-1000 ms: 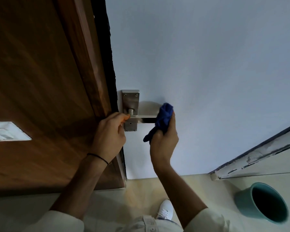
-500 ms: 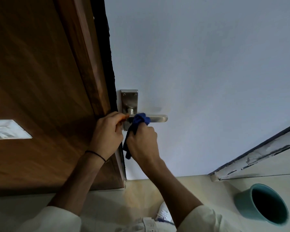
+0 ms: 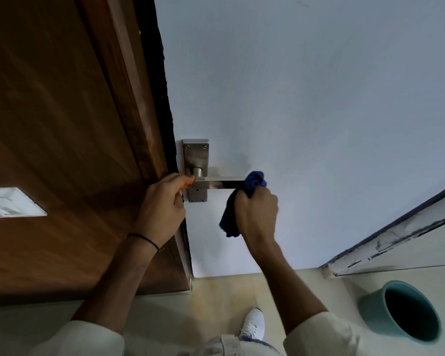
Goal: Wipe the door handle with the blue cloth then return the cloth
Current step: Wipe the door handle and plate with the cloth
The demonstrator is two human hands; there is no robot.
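Note:
A steel lever door handle (image 3: 222, 185) on a rectangular backplate (image 3: 195, 155) is mounted on the pale door (image 3: 306, 111). My right hand (image 3: 257, 214) is closed around the blue cloth (image 3: 253, 181), bunched over the lever's free end, with a tail of cloth hanging below my fist. My left hand (image 3: 162, 206) grips the door's edge beside the backplate, thumb touching the lever's base. The lever's tip is hidden under the cloth.
A brown wooden door frame and panel (image 3: 62, 150) fill the left side. A teal bucket (image 3: 403, 312) stands on the tiled floor at the lower right, below a worn white frame (image 3: 396, 240). My white shoe (image 3: 252, 325) is near the bottom centre.
My right hand slid the cloth from the lever's tip to its base half a second ago, and has now moved back out to the tip. My left hand stayed put.

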